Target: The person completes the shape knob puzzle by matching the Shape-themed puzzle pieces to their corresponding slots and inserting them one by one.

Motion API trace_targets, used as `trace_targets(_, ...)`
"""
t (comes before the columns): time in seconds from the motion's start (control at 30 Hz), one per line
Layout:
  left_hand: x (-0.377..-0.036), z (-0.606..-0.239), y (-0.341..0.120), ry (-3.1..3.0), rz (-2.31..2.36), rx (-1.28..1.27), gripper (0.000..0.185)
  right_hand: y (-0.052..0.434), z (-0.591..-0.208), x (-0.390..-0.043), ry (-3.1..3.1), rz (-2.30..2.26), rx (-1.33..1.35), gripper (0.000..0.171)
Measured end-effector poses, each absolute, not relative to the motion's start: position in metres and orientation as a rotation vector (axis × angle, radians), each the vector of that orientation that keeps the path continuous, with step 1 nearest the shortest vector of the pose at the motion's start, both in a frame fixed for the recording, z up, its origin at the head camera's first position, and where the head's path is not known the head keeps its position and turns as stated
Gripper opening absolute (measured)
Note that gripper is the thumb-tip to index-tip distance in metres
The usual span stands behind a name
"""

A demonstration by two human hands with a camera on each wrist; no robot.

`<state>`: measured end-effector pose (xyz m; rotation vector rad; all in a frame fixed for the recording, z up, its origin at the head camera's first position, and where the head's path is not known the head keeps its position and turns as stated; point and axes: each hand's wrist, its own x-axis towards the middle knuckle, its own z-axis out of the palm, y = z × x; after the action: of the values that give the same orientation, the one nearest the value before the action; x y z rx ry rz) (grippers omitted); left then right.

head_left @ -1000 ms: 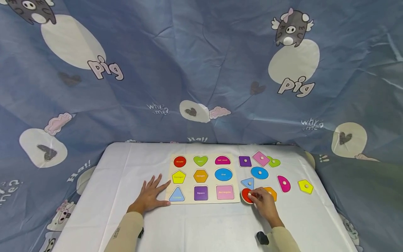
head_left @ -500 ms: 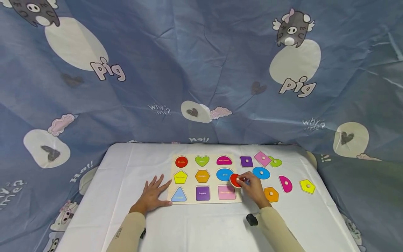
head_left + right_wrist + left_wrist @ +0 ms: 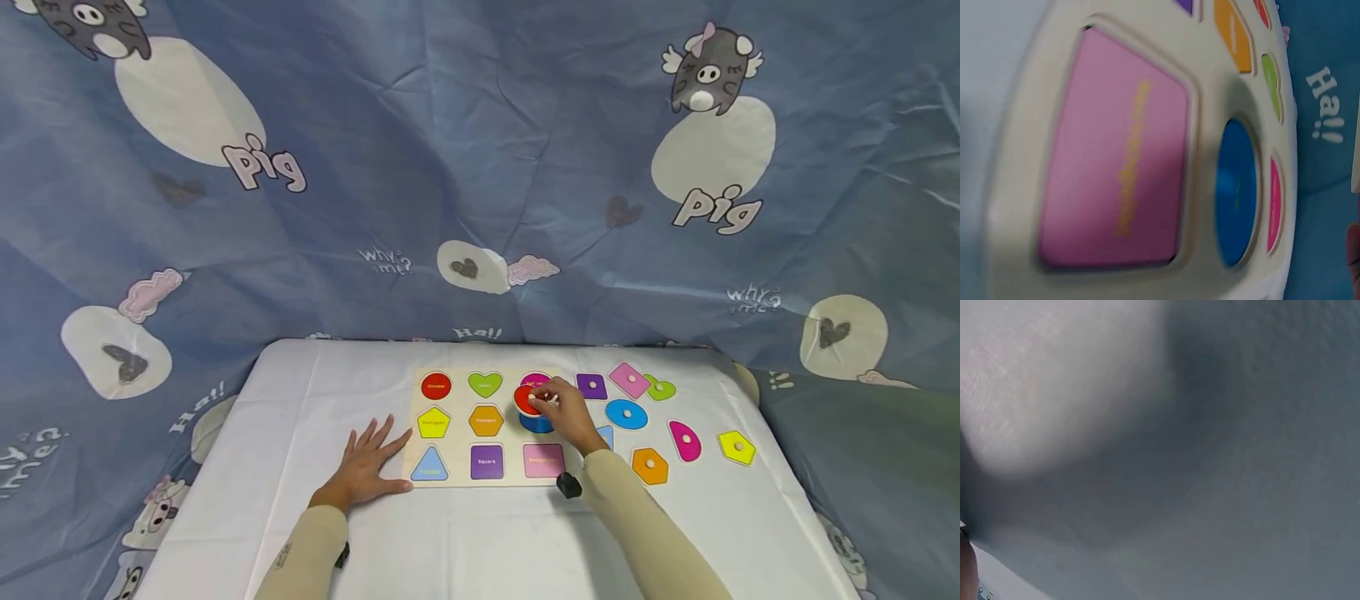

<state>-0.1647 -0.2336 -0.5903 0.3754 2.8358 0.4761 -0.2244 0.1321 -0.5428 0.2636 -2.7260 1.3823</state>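
Right hand [image 3: 566, 412] pinches the red circle piece [image 3: 525, 400], seemingly by its knob; left hand [image 3: 365, 467] flat.

The left hand [image 3: 365, 468] lies flat with fingers spread, while the right hand [image 3: 564, 413] reaches forward, fingertips pinched.

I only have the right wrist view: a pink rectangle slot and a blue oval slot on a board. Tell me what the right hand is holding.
Observer: The right hand pinches a red circle piece over the puzzle board, close to the blue oval slot.
Operator: Report where the matching slot is.
Observer: The red circular slot is at the board's far left corner, with nothing in it.
Operator: Now give me the left hand.
Observer: The left hand lies flat on the white tablecloth, fingers spread, fingertips at the board's left edge.
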Motion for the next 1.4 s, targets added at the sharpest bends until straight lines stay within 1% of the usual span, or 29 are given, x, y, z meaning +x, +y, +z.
trace_targets(0.3, -0.164, -0.594, -0.236, 2.865, 0.560, 0.354, 0.094, 0.096, -0.536, -0.255, -2.774, 1.351, 0.332, 0.009)
trace_targets(0.57, -0.163, -0.597, -0.239, 2.883, 0.638, 0.347, 0.095, 0.067, -0.532, -0.274, -2.768, 1.328, 0.443, 0.009)
trace_targets(0.8, -0.162, -0.598, -0.237, 2.864, 0.658, 0.308, 0.094, 0.038, -0.536, -0.289, -2.823, 1.329, 0.459, 0.010)
trace_targets(1.1, -0.162, -0.598, -0.235, 2.845, 0.687, 0.294, 0.093, 0.005, -0.550, -0.299, -2.852, 1.301, 0.489, 0.012)
trace_targets(1.4, -0.162, -0.599, -0.237, 2.845, 0.669, 0.307, 0.092, -0.020, -0.569, -0.298, -2.869, 1.274, 0.396, 0.009)
